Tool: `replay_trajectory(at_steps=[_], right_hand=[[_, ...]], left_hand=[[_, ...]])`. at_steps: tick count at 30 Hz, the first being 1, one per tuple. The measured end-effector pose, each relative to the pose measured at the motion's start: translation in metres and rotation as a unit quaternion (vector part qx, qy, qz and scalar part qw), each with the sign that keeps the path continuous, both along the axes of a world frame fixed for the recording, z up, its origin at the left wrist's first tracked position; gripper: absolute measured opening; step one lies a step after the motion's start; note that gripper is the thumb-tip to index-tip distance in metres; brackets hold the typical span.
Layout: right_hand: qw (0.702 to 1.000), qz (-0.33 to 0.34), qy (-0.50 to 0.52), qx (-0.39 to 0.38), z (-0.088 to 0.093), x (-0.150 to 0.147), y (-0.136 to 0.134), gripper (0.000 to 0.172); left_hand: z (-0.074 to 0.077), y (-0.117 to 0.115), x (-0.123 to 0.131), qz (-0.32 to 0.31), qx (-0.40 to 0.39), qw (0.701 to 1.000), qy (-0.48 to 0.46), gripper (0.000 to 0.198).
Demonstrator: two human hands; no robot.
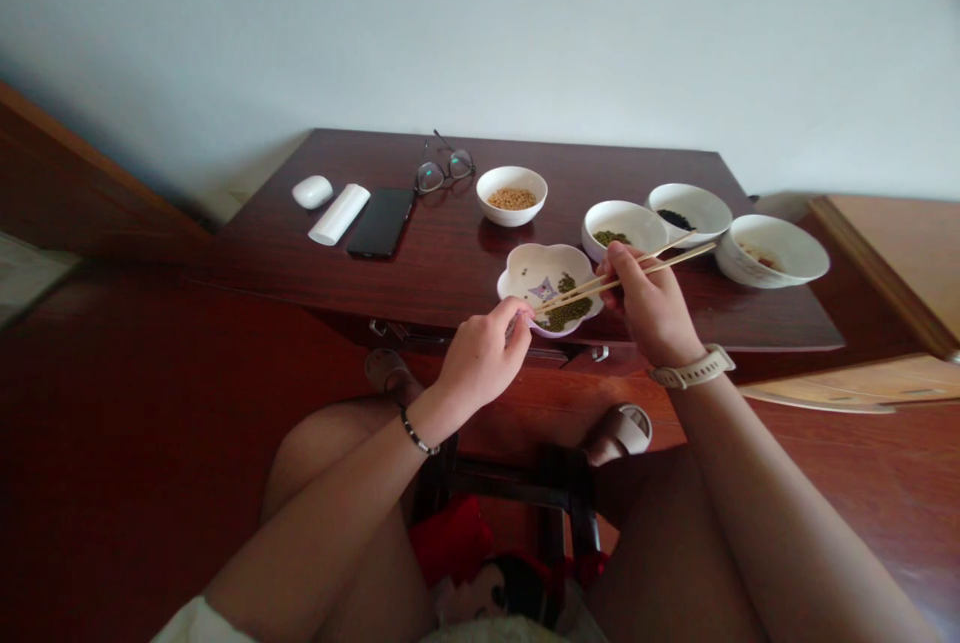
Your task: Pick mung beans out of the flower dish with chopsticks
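Gripping wooden chopsticks [679,260] in right hand [651,308], tips over mung beans [568,308] in flower-shaped dish [555,261], left hand [480,360] curled against its rim

Four bowls [619,215] stand beyond a scalloped dish [517,273] on the table [465,253].

Showing glossy dark-red varnished wood on the table [450,223], smooth glazed ceramic on the flower-shaped dish [517,268], pale matt wood on the chopsticks [679,258], probably matt silicone on the watch strap [694,370].
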State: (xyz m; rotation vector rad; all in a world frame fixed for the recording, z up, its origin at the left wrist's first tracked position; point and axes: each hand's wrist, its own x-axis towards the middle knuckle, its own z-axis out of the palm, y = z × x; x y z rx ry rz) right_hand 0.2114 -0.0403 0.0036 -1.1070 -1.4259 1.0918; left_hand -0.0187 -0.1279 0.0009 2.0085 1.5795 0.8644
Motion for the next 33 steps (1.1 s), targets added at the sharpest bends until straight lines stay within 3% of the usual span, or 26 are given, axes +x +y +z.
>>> replay_trajectory(at_steps=[33], right_hand=[[0.999, 0.012, 0.035, -0.018, 0.005, -0.014, -0.004, 0.048]], left_hand=[[0.001, -0.005, -0.011, 0.002, -0.003, 1.0, 0.006, 0.024]])
